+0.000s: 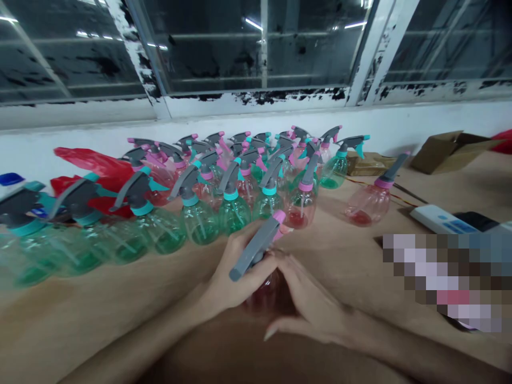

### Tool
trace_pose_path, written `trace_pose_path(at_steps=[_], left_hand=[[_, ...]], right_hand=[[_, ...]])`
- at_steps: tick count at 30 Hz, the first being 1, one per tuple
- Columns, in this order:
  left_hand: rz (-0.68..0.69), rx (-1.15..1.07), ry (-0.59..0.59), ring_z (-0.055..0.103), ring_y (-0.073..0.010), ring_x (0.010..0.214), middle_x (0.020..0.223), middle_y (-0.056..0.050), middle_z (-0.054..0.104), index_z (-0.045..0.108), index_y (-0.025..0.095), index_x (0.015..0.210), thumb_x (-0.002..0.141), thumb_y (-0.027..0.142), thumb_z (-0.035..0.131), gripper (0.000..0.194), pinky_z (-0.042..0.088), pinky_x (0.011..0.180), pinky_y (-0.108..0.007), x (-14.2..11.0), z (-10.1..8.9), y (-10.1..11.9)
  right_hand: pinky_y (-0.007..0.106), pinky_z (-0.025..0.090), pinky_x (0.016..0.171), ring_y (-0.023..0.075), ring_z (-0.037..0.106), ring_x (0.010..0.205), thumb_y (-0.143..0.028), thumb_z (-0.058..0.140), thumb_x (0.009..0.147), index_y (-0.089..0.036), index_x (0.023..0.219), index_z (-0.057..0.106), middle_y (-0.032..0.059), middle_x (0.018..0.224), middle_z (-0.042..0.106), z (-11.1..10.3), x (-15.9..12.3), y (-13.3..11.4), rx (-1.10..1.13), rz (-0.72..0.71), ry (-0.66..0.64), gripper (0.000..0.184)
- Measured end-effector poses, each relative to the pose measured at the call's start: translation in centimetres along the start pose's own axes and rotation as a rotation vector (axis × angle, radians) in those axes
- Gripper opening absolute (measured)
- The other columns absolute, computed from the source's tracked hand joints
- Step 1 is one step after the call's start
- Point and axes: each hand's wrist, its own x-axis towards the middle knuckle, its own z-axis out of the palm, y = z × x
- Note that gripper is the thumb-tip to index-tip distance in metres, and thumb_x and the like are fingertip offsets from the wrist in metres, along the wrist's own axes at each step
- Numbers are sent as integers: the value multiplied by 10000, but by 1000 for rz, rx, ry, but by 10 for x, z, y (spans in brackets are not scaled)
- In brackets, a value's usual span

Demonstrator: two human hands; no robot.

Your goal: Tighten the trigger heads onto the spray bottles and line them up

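Right in front of me at the table's near side stands a pink spray bottle (pixel 262 293) with a grey trigger head and pink nozzle. My left hand (pixel 236 272) is wrapped round its neck, just under the grey head. On the other side, my right hand (pixel 314 296) rests against the bottle, fingertips up by the neck and thumb held away from it. The hands hide the collar and much of the trigger. Just beyond them runs a row of spray bottles, including a green one (pixel 235 213) and a pink one (pixel 302 208).
More spray bottles crowd behind the front row. A single pink spray bottle (pixel 370 202) stands to the right. Red plastic (pixel 100 165) lies at left, a cardboard box (pixel 450 152) at back right, and a white device (pixel 440 220) at right. A window (pixel 256 48) is behind.
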Motion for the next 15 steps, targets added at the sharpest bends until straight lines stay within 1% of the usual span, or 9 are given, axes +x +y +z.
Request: trace_pose_path(at_steps=[2, 3, 5, 7, 9, 11, 15], left_hand=[[8, 20, -1, 492, -121, 573, 707, 31, 529, 617, 239, 902, 655, 67, 455, 342, 442, 534, -251, -1, -1, 1], [4, 29, -2, 489, -119, 569, 698, 34, 523, 616, 239, 892, 652, 62, 452, 341, 437, 522, -244, -1, -1, 1], [-22, 38, -9, 476, -108, 540, 692, 40, 516, 606, 238, 887, 651, 57, 446, 339, 427, 492, -228, -2, -1, 2], [-59, 44, -15, 457, -96, 504, 695, 42, 513, 594, 234, 867, 650, 65, 444, 313, 411, 455, -213, -3, 0, 2], [-85, 57, -11, 457, -97, 500, 685, 38, 512, 585, 225, 815, 642, 80, 447, 265, 399, 429, -204, -3, 0, 2], [-110, 56, -9, 475, -104, 504, 647, 39, 511, 584, 220, 804, 634, 88, 444, 257, 405, 430, -202, -3, 0, 2], [-209, 0, -42, 526, -114, 458, 535, 58, 536, 588, 212, 912, 665, 100, 449, 305, 450, 446, -214, -6, 2, 1]], right_hand=[[523, 242, 1068, 306, 206, 1345, -669, 502, 725, -117, 1411, 127, 195, 1459, 245, -5, -8, 20, -87, -1, -49, 957], [526, 226, 1074, 306, 172, 1357, -674, 492, 727, -127, 1413, 149, 186, 1475, 217, -7, -12, 29, -140, 14, -75, 942], [535, 178, 1089, 295, 153, 1365, -656, 488, 746, -140, 1421, 155, 168, 1479, 230, -11, -17, 45, -239, 18, -107, 912], [531, 178, 1092, 275, 169, 1364, -622, 480, 778, -156, 1429, 145, 152, 1476, 252, -14, -21, 55, -300, 31, -124, 868], [522, 198, 1090, 260, 188, 1361, -601, 473, 796, -166, 1435, 132, 140, 1475, 262, -15, -22, 60, -329, 42, -135, 844], [520, 215, 1087, 257, 201, 1358, -596, 476, 798, -170, 1437, 132, 135, 1472, 270, -15, -23, 61, -345, 42, -133, 841], [520, 240, 1080, 263, 229, 1348, -593, 494, 789, -168, 1430, 180, 134, 1458, 302, -13, -23, 61, -367, 36, -111, 830]])
